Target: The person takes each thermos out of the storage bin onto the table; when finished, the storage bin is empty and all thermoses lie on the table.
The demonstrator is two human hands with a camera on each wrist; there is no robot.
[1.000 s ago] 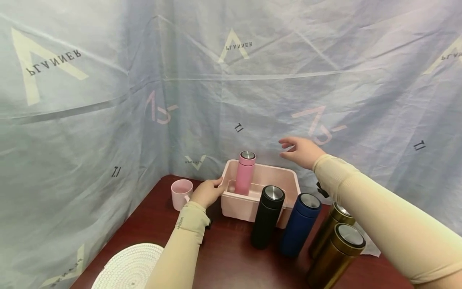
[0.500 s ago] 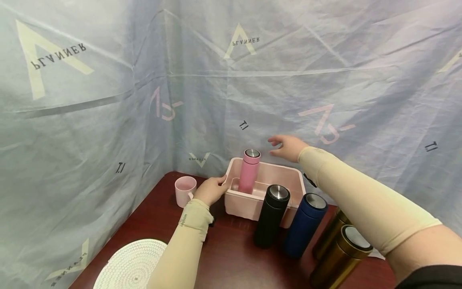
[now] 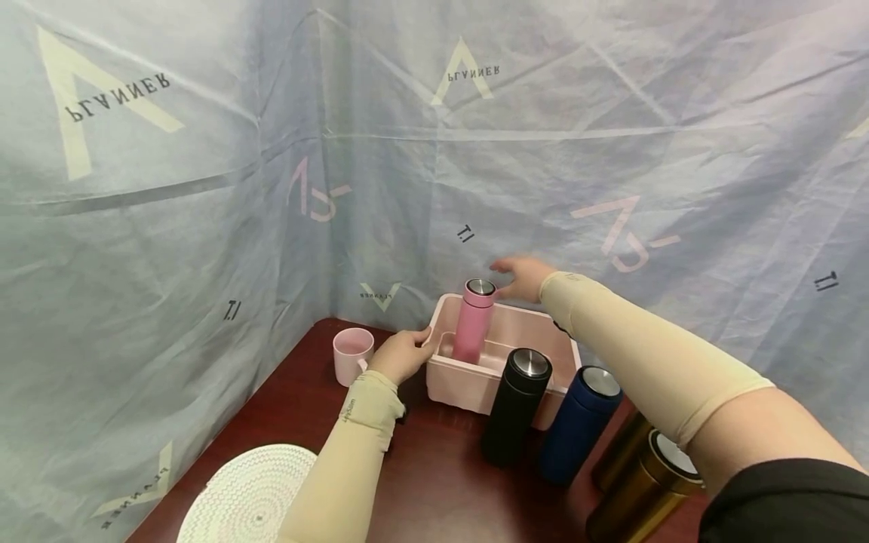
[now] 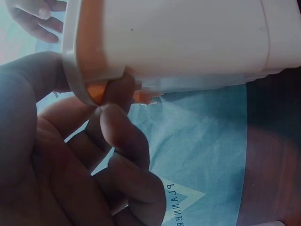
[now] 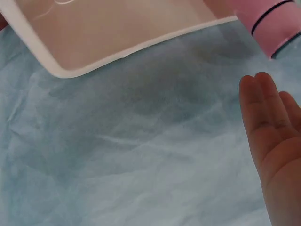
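Observation:
A pink thermos bottle point(image 3: 473, 323) with a steel-topped lid stands upright in the left part of a pale pink plastic bin point(image 3: 462, 388). My left hand point(image 3: 400, 354) grips the bin's left rim; in the left wrist view its thumb and curled fingers point(image 4: 115, 125) pinch the rim's corner. Just behind and to the right of the bottle's lid hovers my right hand point(image 3: 526, 277), its fingers extended. In the right wrist view a gap shows between those fingers point(image 5: 256, 101) and the pink bottle point(image 5: 273, 23).
A black thermos point(image 3: 516, 407) and a blue thermos point(image 3: 580, 426) stand before the bin. Gold thermoses point(image 3: 641, 490) sit farther right, partly behind my right arm. A pink mug point(image 3: 351, 358) and a round woven mat point(image 3: 251, 490) are on the left. Grey cloth hangs behind the table.
My right hand has moved left, from beyond the bin's right side to beside the pink thermos lid. My left hand keeps holding the rim. The head view has shifted slightly.

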